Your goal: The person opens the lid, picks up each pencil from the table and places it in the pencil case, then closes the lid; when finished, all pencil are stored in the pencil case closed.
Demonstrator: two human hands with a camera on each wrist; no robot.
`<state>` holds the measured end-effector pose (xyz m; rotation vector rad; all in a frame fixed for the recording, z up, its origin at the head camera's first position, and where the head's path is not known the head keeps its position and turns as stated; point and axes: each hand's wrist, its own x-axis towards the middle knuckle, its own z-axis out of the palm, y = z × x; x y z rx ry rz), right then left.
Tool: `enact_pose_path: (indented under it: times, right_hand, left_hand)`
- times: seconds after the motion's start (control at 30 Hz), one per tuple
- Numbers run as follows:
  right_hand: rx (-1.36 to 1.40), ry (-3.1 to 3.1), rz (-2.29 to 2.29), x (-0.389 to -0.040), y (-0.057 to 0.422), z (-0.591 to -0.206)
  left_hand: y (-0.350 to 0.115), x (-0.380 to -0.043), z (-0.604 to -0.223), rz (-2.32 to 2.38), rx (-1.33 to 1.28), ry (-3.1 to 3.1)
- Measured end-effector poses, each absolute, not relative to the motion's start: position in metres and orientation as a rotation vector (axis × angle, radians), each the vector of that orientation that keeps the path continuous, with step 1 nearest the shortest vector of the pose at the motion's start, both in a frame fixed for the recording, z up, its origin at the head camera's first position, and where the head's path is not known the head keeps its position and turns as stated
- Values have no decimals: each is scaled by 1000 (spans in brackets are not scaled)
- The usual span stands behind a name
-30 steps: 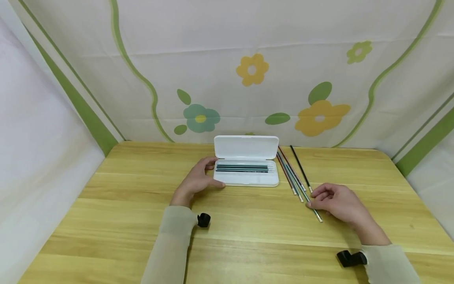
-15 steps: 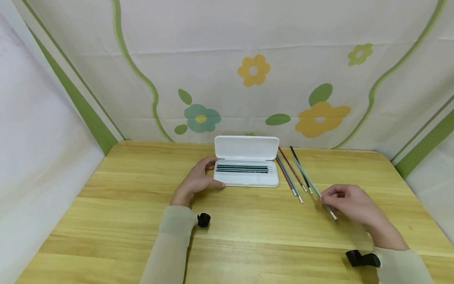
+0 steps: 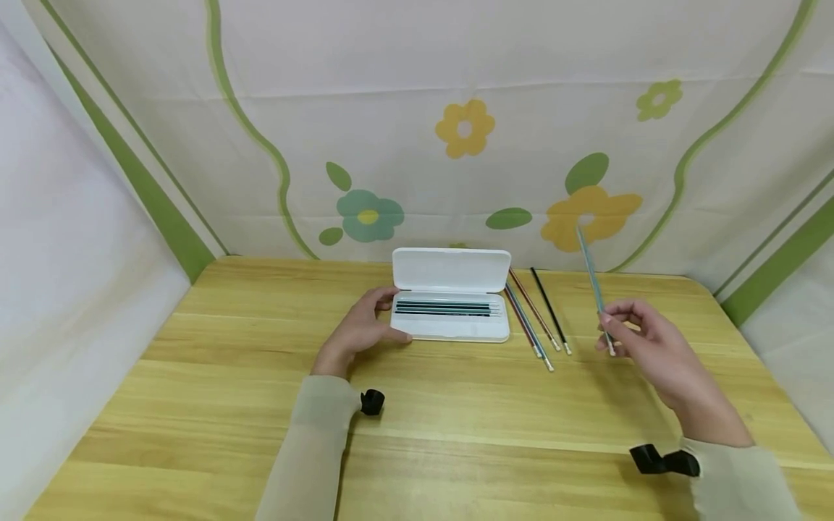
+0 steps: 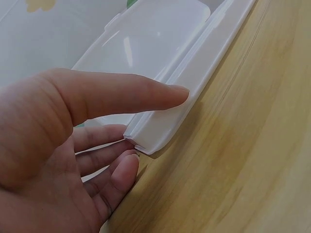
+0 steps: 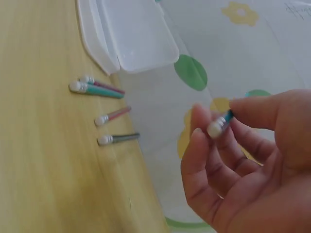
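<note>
A white pencil case (image 3: 456, 332) lies with its lid up at the back middle of the table, several dark green and black pencils (image 3: 443, 308) in a row inside. My left hand (image 3: 361, 329) holds its left end; in the left wrist view the thumb (image 4: 160, 96) lies along the front wall and the other fingers are at the end. My right hand (image 3: 664, 362) pinches a blue-green pencil (image 3: 589, 269) near its white eraser end, the far end tilted up over the table. In the right wrist view the eraser shows between thumb and fingers.
Right of the case lie several loose pencils: a blue one (image 3: 531, 328) beside a dark red one, a reddish patterned one (image 3: 536, 310) and a black one (image 3: 551, 311). A flowered cloth (image 3: 417, 166) hangs behind the wooden table (image 3: 469, 434).
My right hand has drawn the blue-green pencil out of the loose group, to the right, and raised it so it points upward. The left hand stays at the case.
</note>
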<state>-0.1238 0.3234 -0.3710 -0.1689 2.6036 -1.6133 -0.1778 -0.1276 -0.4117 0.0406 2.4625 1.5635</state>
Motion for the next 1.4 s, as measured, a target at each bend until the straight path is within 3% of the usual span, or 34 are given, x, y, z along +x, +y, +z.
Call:
enact_pose_path:
  times: [0.27,0.6,1.4]
  right_hand:
    - [-205,2514,-1849,-140,287,-360]
    - [-334,2800,-1330,-167,234,-371]
    - [-610,2904,-1094,-201,185,-404]
  left_hand:
    - [-127,-176,-410,1567,35,2458]
    - [-128,-174,-410,1571,26,2459]
    - [-125,-175,-408,1571,26,2467]
